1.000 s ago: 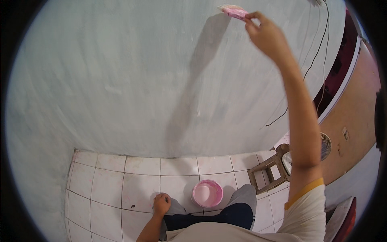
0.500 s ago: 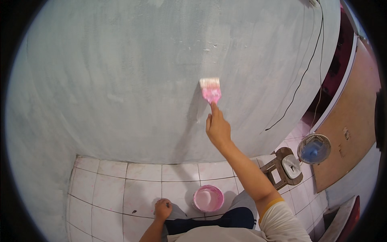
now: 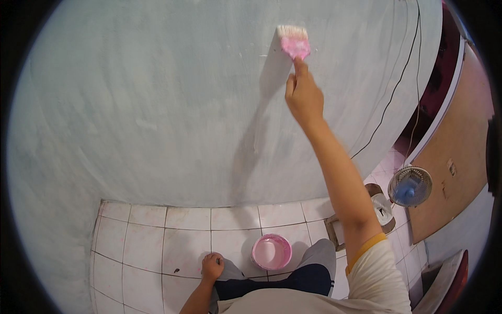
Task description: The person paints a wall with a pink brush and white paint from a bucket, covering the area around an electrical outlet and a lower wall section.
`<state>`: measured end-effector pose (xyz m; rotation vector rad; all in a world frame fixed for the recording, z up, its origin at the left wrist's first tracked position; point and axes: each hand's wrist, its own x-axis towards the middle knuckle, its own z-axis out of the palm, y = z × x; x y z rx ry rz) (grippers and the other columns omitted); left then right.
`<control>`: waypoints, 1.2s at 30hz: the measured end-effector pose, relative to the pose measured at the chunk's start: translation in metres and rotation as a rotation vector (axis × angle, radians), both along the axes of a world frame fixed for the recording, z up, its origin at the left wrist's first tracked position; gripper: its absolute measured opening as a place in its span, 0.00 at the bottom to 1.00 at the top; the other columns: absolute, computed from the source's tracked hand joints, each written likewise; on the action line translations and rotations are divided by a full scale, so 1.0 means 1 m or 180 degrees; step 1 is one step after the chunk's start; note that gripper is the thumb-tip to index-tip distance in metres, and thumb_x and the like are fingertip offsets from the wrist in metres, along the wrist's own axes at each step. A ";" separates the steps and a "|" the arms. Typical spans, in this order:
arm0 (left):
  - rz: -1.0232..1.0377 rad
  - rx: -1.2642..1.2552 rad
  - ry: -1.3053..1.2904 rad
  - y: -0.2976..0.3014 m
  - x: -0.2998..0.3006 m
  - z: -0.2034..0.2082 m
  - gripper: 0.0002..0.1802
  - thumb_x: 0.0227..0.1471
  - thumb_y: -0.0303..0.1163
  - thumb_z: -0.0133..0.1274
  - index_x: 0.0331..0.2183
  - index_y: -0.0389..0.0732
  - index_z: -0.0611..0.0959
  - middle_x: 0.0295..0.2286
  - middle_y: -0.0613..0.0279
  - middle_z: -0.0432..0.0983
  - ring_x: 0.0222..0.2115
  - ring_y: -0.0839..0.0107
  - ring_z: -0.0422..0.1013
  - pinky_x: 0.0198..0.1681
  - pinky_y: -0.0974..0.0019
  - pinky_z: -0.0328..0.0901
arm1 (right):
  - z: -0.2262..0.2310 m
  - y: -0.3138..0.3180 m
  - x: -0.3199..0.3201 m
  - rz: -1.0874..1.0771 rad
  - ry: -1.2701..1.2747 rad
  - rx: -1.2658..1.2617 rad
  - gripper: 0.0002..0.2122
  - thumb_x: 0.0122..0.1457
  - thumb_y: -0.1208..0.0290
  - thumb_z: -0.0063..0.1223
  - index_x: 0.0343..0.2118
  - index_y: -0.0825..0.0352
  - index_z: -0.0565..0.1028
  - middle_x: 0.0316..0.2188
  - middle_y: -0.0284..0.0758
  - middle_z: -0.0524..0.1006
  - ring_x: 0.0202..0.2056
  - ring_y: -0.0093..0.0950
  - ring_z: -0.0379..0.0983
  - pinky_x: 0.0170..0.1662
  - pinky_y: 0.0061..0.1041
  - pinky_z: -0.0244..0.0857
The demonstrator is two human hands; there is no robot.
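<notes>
My right hand grips the handle of a wide paintbrush with a pink, paint-smeared body and pale bristles. The arm reaches far up, and the bristles are against the grey-blue wall, near its upper middle. A shadow of brush and arm falls down the wall to the left. Down at the left, my left hand rests loosely on my grey-clad knee and holds nothing; its fingers show only in part. Between my legs, a pink-rimmed bucket on the floor holds pale paint.
White tiles cover the floor up to the wall. On the right are a wooden stool partly behind my arm, a small fan with blue blades, and a brown panel. Dark cables hang down the wall's right side.
My right hand has moved the brush up the wall and slightly right, with the arm stretching out further. My left hand stays on the knee.
</notes>
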<state>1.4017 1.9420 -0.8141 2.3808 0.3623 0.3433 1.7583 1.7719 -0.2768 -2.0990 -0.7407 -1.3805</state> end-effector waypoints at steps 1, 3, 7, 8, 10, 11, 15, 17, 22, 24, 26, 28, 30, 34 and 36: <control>0.0015 0.0003 0.0010 0.001 0.000 -0.001 0.06 0.44 0.32 0.55 0.29 0.45 0.81 0.35 0.60 0.77 0.41 0.56 0.70 0.48 0.53 0.62 | -0.019 0.001 0.002 0.0015 0.0010 0.0003 0.23 0.60 0.71 0.43 0.59 0.61 0.60 0.35 0.44 0.75 0.27 0.43 0.73 0.27 0.39 0.67; 0.0023 0.0059 -0.0101 0.000 0.000 -0.003 0.06 0.44 0.32 0.55 0.29 0.45 0.80 0.34 0.59 0.77 0.40 0.55 0.70 0.47 0.53 0.63 | -0.070 -0.001 -0.005 0.0060 0.0251 -0.0151 0.25 0.60 0.70 0.43 0.62 0.61 0.57 0.34 0.44 0.73 0.26 0.43 0.72 0.26 0.40 0.66; -0.0001 0.0016 -0.0212 -0.003 0.001 0.009 0.05 0.43 0.31 0.55 0.29 0.45 0.80 0.33 0.59 0.77 0.38 0.55 0.71 0.46 0.53 0.63 | -0.170 -0.003 -0.037 -0.0150 0.1341 -0.0326 0.27 0.60 0.71 0.44 0.63 0.61 0.56 0.42 0.44 0.72 0.31 0.42 0.74 0.30 0.41 0.68; -0.0012 0.0040 -0.0315 0.000 0.000 0.004 0.05 0.43 0.30 0.55 0.28 0.45 0.80 0.32 0.60 0.77 0.38 0.55 0.71 0.45 0.54 0.64 | -0.193 0.001 -0.046 -0.0140 0.1525 -0.0358 0.27 0.60 0.71 0.44 0.63 0.62 0.55 0.41 0.44 0.72 0.30 0.43 0.73 0.30 0.41 0.68; -0.0050 0.0058 -0.0422 0.001 0.002 0.001 0.04 0.43 0.30 0.55 0.27 0.45 0.80 0.31 0.60 0.77 0.37 0.55 0.72 0.45 0.54 0.64 | -0.239 0.001 -0.060 -0.0123 0.1846 -0.0391 0.28 0.60 0.71 0.44 0.63 0.63 0.54 0.38 0.45 0.71 0.28 0.45 0.72 0.28 0.43 0.67; -0.0086 0.0012 -0.0444 -0.002 0.004 0.006 0.04 0.43 0.30 0.55 0.27 0.45 0.80 0.31 0.60 0.77 0.36 0.55 0.72 0.44 0.54 0.64 | -0.263 -0.003 -0.065 -0.0109 0.1997 -0.0389 0.27 0.60 0.70 0.44 0.63 0.63 0.54 0.36 0.46 0.70 0.27 0.45 0.72 0.28 0.43 0.67; -0.0120 -0.0051 -0.0428 -0.001 0.005 0.008 0.04 0.42 0.30 0.55 0.27 0.44 0.80 0.30 0.60 0.77 0.36 0.55 0.72 0.43 0.54 0.64 | -0.339 -0.011 -0.090 -0.0111 0.2433 -0.0558 0.26 0.62 0.68 0.42 0.63 0.64 0.54 0.34 0.46 0.70 0.27 0.46 0.73 0.30 0.44 0.69; -0.0142 -0.0034 -0.0386 -0.003 0.007 0.008 0.04 0.42 0.30 0.55 0.27 0.44 0.80 0.30 0.59 0.77 0.36 0.55 0.72 0.43 0.54 0.64 | -0.364 -0.021 -0.099 -0.0067 0.2544 -0.0552 0.26 0.62 0.68 0.42 0.62 0.64 0.54 0.36 0.47 0.70 0.28 0.47 0.74 0.32 0.45 0.69; -0.0036 0.0142 -0.0443 -0.001 0.005 -0.001 0.04 0.42 0.30 0.55 0.26 0.44 0.80 0.30 0.59 0.77 0.36 0.55 0.72 0.43 0.54 0.65 | -0.346 -0.039 -0.106 0.0203 0.2605 -0.0242 0.23 0.61 0.70 0.43 0.60 0.66 0.58 0.48 0.50 0.71 0.36 0.48 0.75 0.39 0.45 0.69; -0.0087 -0.0045 -0.0398 -0.003 0.007 0.001 0.04 0.42 0.30 0.55 0.26 0.43 0.81 0.30 0.59 0.77 0.36 0.55 0.72 0.43 0.54 0.65 | -0.304 -0.046 -0.092 0.0282 0.1997 -0.0006 0.22 0.62 0.69 0.42 0.59 0.64 0.60 0.48 0.47 0.72 0.38 0.46 0.75 0.38 0.43 0.69; -0.0113 -0.0039 -0.0360 -0.003 0.006 0.003 0.04 0.42 0.30 0.55 0.27 0.43 0.81 0.30 0.59 0.77 0.36 0.55 0.72 0.43 0.54 0.65 | -0.233 -0.046 -0.073 0.0421 0.1613 0.0325 0.23 0.61 0.70 0.43 0.60 0.64 0.60 0.46 0.45 0.74 0.38 0.44 0.75 0.38 0.41 0.69; -0.0150 -0.0020 -0.0345 -0.003 0.009 0.004 0.05 0.42 0.30 0.55 0.27 0.43 0.81 0.30 0.58 0.77 0.36 0.55 0.72 0.43 0.54 0.65 | -0.161 -0.049 -0.052 0.0338 0.1026 0.0311 0.23 0.61 0.71 0.44 0.60 0.64 0.60 0.44 0.44 0.75 0.37 0.42 0.76 0.36 0.38 0.70; -0.0226 -0.0194 -0.0455 0.000 0.008 0.004 0.04 0.43 0.29 0.55 0.27 0.44 0.81 0.31 0.58 0.78 0.36 0.55 0.72 0.43 0.53 0.65 | -0.098 -0.044 -0.031 0.0445 0.0363 0.0417 0.22 0.60 0.72 0.45 0.59 0.64 0.61 0.43 0.43 0.76 0.36 0.41 0.76 0.34 0.36 0.70; -0.0228 0.0027 -0.0419 -0.003 0.007 0.003 0.04 0.43 0.29 0.54 0.27 0.44 0.81 0.31 0.58 0.78 0.35 0.54 0.72 0.42 0.53 0.66 | -0.016 -0.040 -0.001 0.0332 -0.0073 0.0450 0.20 0.60 0.73 0.45 0.57 0.64 0.63 0.43 0.41 0.76 0.35 0.40 0.76 0.33 0.35 0.70; -0.0210 0.0106 -0.0356 -0.003 0.008 0.005 0.05 0.43 0.29 0.54 0.28 0.44 0.81 0.31 0.58 0.78 0.36 0.54 0.72 0.43 0.53 0.66 | -0.010 -0.038 0.009 0.0318 0.0011 0.0423 0.20 0.60 0.72 0.44 0.57 0.63 0.63 0.43 0.41 0.76 0.35 0.40 0.76 0.33 0.36 0.70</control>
